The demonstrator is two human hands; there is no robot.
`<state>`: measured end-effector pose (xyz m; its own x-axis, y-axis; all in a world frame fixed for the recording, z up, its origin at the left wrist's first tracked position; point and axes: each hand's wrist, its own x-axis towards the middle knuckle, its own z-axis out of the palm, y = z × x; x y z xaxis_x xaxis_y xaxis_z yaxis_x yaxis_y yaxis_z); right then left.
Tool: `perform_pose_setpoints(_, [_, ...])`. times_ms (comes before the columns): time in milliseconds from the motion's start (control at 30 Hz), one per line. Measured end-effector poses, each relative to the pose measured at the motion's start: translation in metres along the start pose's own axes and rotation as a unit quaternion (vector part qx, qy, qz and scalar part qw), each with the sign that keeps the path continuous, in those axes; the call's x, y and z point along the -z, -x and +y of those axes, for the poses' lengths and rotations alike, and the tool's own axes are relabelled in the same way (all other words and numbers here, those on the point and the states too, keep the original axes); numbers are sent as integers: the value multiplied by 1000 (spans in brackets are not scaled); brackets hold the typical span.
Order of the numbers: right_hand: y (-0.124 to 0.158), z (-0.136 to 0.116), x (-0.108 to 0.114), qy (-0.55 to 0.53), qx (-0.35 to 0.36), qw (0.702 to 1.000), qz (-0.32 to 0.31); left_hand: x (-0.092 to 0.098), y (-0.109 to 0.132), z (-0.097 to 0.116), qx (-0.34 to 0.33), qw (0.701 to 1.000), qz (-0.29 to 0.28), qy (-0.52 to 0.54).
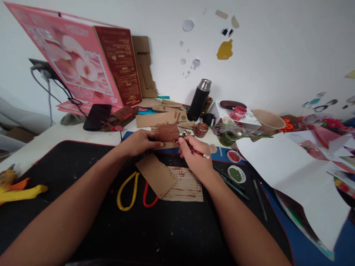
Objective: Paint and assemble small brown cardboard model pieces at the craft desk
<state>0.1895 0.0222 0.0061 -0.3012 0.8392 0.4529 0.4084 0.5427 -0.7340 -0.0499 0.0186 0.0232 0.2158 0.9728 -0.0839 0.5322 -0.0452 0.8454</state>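
Note:
My left hand (144, 142) grips the left end of a brown-painted piece (168, 132), held above the back of the black mat. A thin paintbrush (197, 152) is pinched in my right hand (195, 153), its front end hidden by the fingers near the right edge of the brown piece. Below my hands, a plain cardboard piece (156, 175) overlaps a ribbed, brown-smeared cardboard piece (184, 184). An open jar of brown paint (201, 129) stands behind my right hand, with a jar of green paint (227, 138) to its right.
Yellow and red scissor handles (127, 192) poke out from the cardboard. Paint lids (236, 174) and pens (259, 198) lie at right, beside white paper (294, 177). A black flask (198, 100), white box (235, 114) and phone (97, 117) are at the back; a yellow tool (24, 193) lies left.

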Motion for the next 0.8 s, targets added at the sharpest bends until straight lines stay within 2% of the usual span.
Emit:
perform_pose_setpoints(367, [1, 0, -1, 5, 7, 1000, -1, -2, 0, -2, 5, 1000, 11, 7])
perform_pose_setpoints(800, [3, -1, -4, 10, 16, 1000, -18, -6, -1, -6, 22, 1000, -3, 7])
